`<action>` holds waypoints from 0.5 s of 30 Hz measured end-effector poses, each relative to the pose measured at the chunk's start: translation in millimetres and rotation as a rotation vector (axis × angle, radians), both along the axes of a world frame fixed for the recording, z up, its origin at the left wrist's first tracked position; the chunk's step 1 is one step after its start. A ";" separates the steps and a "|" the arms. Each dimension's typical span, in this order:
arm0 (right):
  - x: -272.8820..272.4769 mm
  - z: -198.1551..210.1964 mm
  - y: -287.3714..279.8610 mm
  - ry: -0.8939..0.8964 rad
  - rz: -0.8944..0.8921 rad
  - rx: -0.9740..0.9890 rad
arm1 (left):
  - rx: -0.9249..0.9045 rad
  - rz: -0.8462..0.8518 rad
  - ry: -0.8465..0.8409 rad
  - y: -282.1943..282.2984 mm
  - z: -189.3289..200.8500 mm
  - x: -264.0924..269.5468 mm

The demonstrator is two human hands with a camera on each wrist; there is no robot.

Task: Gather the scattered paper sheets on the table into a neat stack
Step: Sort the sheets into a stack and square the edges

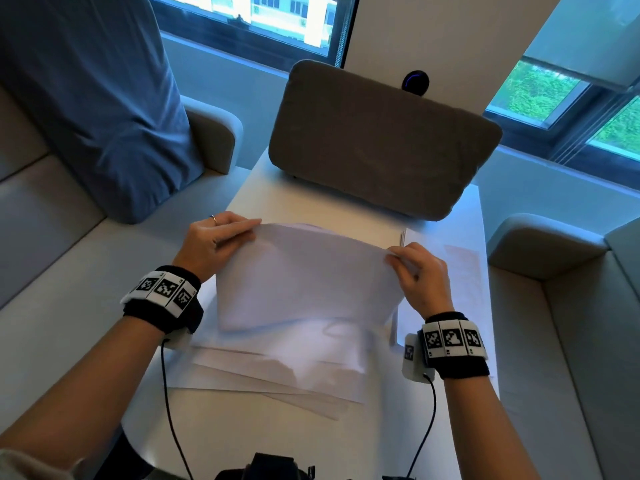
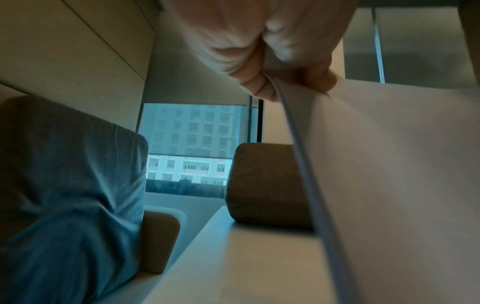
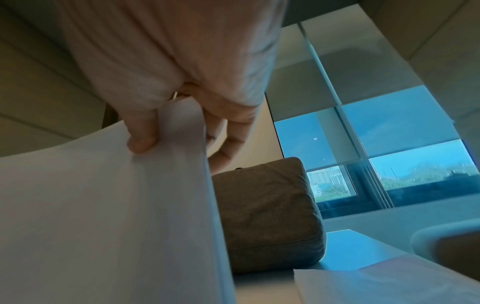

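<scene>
I hold a bundle of white paper sheets point(image 1: 304, 275) upright over the white table point(image 1: 263, 434), its lower edge near the sheets below. My left hand point(image 1: 221, 233) grips the bundle's top left corner, and my right hand point(image 1: 412, 268) pinches the top right corner. The left wrist view shows the thumb and fingers of that left hand point(image 2: 272, 82) clamped on the sheets' edge point(image 2: 389, 185). In the right wrist view the right hand point(image 3: 166, 127) has its thumb on the near face of the sheets point(image 3: 103, 216), fingers behind. More loose sheets point(image 1: 277, 372) lie fanned out on the table beneath.
A brown cushion point(image 1: 377, 140) stands at the table's far end. Another small pile of paper point(image 1: 460, 275) lies at the right side of the table. A blue pillow point(image 1: 100, 98) leans on the sofa at left. Beige sofa seats flank the table on both sides.
</scene>
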State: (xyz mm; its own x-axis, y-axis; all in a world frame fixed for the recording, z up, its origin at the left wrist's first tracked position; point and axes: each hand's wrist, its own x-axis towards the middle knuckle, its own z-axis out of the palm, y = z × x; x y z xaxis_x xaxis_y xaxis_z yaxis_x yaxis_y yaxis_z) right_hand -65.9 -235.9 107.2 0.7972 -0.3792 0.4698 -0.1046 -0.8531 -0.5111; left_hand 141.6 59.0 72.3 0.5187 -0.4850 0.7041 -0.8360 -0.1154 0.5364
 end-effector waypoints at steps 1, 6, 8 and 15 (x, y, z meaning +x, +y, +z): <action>-0.5 2.6 1.3 -0.021 0.002 0.003 | -0.001 0.014 -0.026 0.7 4.7 0.8; -6.0 1.8 2.4 0.300 -0.090 0.017 | 0.049 0.003 0.009 3.1 2.0 -0.4; -5.8 1.3 5.2 0.432 -0.087 -0.016 | 0.077 -0.024 0.070 6.7 -9.6 -1.6; 10.8 11.4 19.9 0.451 -0.121 -0.371 | 0.133 -0.106 -0.011 6.4 0.9 -2.6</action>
